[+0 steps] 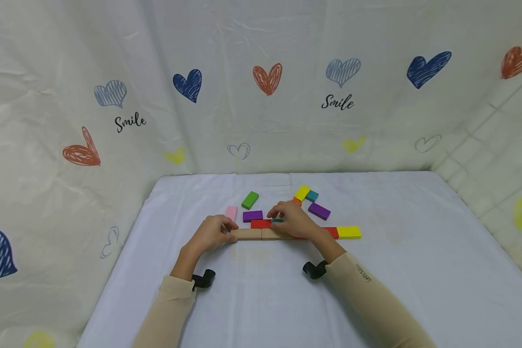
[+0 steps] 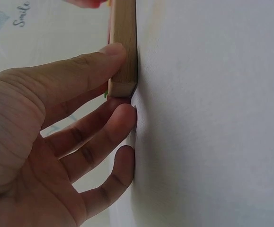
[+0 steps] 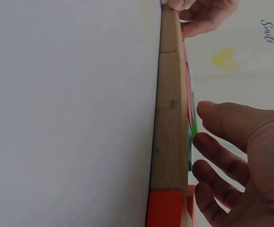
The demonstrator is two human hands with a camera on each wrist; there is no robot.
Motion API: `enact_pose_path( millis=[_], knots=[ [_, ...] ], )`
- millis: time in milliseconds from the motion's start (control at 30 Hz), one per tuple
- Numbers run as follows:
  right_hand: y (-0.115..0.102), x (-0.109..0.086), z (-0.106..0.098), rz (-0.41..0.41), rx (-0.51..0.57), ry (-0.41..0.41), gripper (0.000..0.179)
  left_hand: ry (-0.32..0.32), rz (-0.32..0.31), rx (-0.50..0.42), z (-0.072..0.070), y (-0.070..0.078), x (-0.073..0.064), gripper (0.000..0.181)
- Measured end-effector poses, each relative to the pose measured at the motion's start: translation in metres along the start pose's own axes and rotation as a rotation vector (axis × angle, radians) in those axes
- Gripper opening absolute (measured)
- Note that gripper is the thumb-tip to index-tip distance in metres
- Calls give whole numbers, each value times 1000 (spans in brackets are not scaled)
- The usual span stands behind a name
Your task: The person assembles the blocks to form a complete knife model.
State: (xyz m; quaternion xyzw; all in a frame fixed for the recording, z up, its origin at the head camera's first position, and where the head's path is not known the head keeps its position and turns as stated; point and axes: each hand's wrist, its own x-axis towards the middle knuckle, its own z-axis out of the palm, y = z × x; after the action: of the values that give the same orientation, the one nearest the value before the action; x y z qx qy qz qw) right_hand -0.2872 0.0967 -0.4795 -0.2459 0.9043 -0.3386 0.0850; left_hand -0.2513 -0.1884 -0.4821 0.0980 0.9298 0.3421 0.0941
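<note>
A row of blocks runs left to right on the table. At its left end my left hand point(image 1: 213, 233) pinches a plain wooden block point(image 1: 249, 234), thumb on its front face and fingers behind and past its end. A second wooden block point(image 1: 273, 234) adjoins it, followed by an orange-red block point(image 3: 165, 208), a red block point(image 1: 332, 232) and a yellow block point(image 1: 349, 232). My right hand point(image 1: 293, 220) hovers over the row, its thumb and fingers loosely bent and apart. Just behind the row, a teal block point(image 1: 276, 221) lies close under these fingers, beside another red block point(image 1: 261, 224).
Behind the row lie a purple block point(image 1: 253, 216), a pink block point(image 1: 231, 212) and a green block point(image 1: 250, 200). Further right are another yellow block point(image 1: 302, 193), a second teal block point(image 1: 312, 195) and another purple block point(image 1: 319, 211). A heart-print cloth point(image 1: 296, 125) hangs behind the white table point(image 1: 261, 299).
</note>
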Motion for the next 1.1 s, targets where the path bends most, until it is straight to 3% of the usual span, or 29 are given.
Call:
enact_pose_path(
  millis=[200, 533, 833, 1100],
  knots=[
    [-5, 9, 5, 80, -41, -37, 28, -8, -1, -2, -1, 2, 0, 25],
    [-4, 20, 3, 134, -58, -47, 28, -4, 4, 4, -2, 3, 0, 25],
    [-5, 23, 5, 141, -60, -89, 36, -4, 6, 8, -2, 1, 0, 25],
    [-8, 18, 0, 114, -86, -53, 43, -14, 11, 8, -1, 1, 1, 24]
  ],
)
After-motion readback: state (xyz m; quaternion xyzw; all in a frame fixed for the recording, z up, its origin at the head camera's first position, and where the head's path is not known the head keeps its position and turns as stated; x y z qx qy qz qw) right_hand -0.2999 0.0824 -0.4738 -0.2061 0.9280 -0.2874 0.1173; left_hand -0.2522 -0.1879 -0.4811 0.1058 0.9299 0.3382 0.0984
